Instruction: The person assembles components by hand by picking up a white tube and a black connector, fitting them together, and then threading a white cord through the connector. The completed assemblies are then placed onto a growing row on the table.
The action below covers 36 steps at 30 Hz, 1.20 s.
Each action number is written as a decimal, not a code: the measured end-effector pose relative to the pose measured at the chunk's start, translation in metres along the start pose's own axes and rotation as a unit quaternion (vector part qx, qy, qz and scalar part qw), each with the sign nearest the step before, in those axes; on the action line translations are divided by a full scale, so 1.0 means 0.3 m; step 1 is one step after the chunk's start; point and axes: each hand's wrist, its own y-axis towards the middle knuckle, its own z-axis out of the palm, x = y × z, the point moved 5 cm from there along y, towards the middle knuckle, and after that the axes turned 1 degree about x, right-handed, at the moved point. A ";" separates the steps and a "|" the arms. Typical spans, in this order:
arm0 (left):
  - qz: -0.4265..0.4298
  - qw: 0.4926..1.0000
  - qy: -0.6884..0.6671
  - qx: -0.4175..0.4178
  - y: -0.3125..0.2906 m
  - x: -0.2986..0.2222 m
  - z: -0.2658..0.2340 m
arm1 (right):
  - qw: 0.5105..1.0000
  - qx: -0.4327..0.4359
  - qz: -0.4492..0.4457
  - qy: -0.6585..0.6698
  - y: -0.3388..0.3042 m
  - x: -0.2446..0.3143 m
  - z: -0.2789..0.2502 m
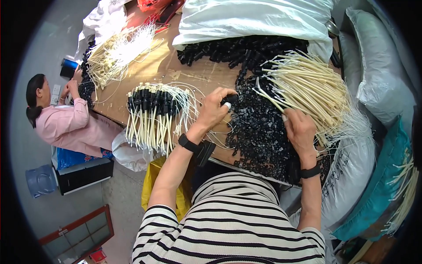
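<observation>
My left hand [215, 108] is closed around a black plastic fitting [230, 98], mostly hidden by the fingers. Something white shows at one fingertip. My right hand [300, 128] pinches the near end of a thin cream-coloured tube [269, 97], which points up and left over a heap of small black plastic parts [259, 132]. Beside that hand lies a big bundle of cream tubes [310, 90] with white threads trailing off its lower right. To the left of my left hand, several black fittings [151, 102] with cream tubes in them lie side by side in a row.
Black fittings [246, 55] spill from under a white sack [255, 20] at the table's far side. Another tube bundle [114, 53] lies far left, near a co-worker in pink [72, 116]. Filled sacks [382, 66] line the right side; a yellow bag [154, 182] hangs below the front edge.
</observation>
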 end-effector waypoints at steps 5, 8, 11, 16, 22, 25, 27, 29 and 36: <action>-0.062 0.992 -0.103 0.023 -0.032 -0.007 0.000 | 0.992 0.038 0.013 0.118 -0.011 0.079 0.031; 0.030 0.997 -0.026 0.062 -0.045 -0.010 0.019 | 0.989 0.054 -0.013 0.135 -0.017 0.113 0.058; 0.087 0.992 0.080 0.032 -0.057 -0.020 0.007 | 0.992 0.061 -0.037 0.103 -0.032 0.136 0.078; 0.142 0.981 0.126 0.049 -0.058 -0.072 0.054 | 0.990 0.079 -0.107 0.040 -0.044 0.172 0.111; 0.172 0.958 0.227 -0.020 -0.091 -0.087 0.018 | 0.993 0.058 0.083 -0.062 -0.042 0.059 0.029; 0.219 0.936 0.250 0.117 -0.107 -0.299 0.141 | 0.999 0.012 0.010 0.046 -0.010 0.154 0.074; 0.262 0.932 0.234 0.087 -0.116 -0.303 0.116 | 0.995 0.033 -0.002 0.090 -0.009 0.114 0.099; 0.116 0.971 0.207 -0.020 -0.117 -0.115 0.023 | 0.884 -0.067 -0.028 0.463 -0.006 0.018 0.056; -0.207 0.947 -0.219 0.112 -0.109 -0.085 0.080 | 0.957 0.113 0.020 0.266 -0.008 0.242 0.167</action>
